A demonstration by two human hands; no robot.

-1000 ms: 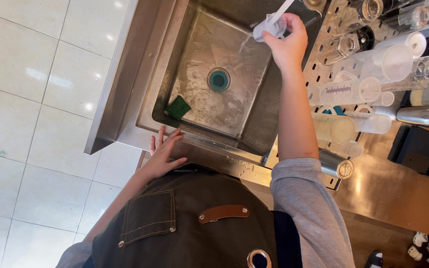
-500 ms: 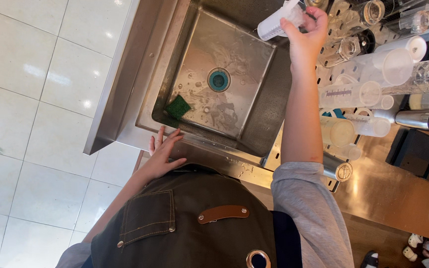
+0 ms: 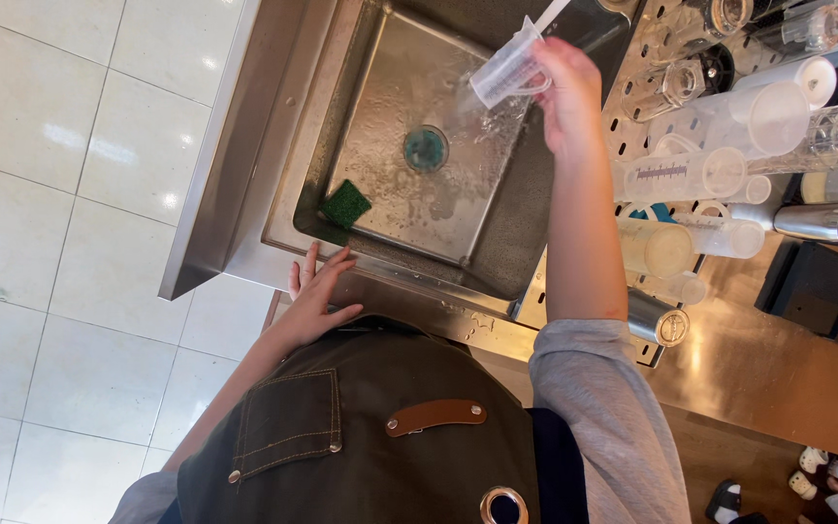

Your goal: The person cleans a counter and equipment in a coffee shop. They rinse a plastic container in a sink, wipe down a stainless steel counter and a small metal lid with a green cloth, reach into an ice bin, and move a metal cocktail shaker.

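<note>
right hand [image 3: 566, 92] still gripping the clear measuring cup [image 3: 508, 73], now tipped lower over the sink [image 3: 497, 233], rinse water spilling out, left hand [image 3: 317, 296] flat and empty on the near rim

A green sponge [image 3: 345, 204] lies in the steel sink [image 3: 273, 194]; clear cups [image 3: 691, 175] rest alongside.

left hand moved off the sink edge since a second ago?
No. The left hand rests at the same spot on the sink front rim, near the green sponge.

sponge [image 3: 344, 204] in sink [image 3: 497, 243], rack [image 3: 676, 58] right
</note>
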